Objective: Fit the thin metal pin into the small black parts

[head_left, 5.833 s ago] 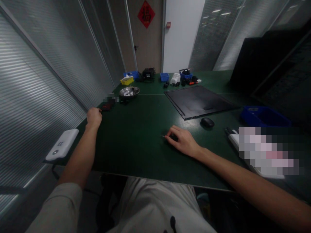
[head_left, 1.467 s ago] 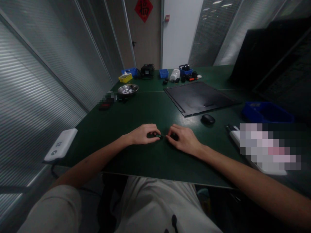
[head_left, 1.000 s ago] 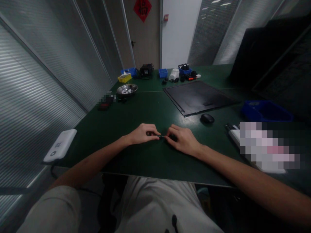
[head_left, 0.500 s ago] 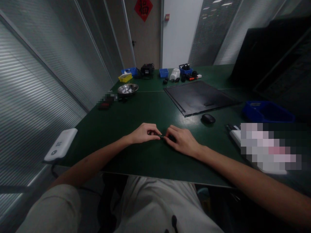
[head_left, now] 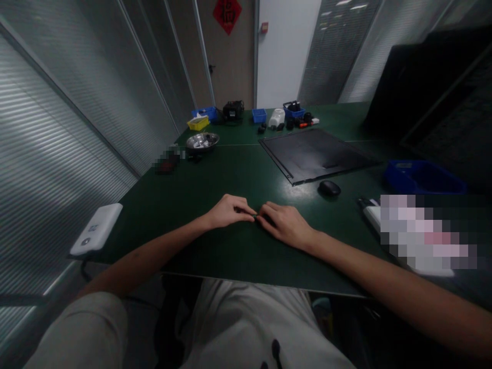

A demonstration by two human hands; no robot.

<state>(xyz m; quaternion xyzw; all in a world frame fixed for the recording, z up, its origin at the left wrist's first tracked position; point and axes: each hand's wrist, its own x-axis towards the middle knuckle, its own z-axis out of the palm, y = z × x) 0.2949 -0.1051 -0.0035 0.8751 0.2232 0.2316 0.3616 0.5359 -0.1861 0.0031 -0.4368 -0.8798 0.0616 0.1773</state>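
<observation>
Fingertips nearly meeting, the left hand point(head_left: 231, 211) and right hand point(head_left: 287, 225) pinch a small part point(head_left: 255, 216) at a green table point(head_left: 226, 177) in a dim room lined with blinds point(head_left: 49, 148).

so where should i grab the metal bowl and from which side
The metal bowl is probably best pinched at its rim, coming from the near right with the left hand, the nearer one. The rim stands above the table, and a small dark item lies at the near left. Small things lie inside, so keep it level.
</observation>
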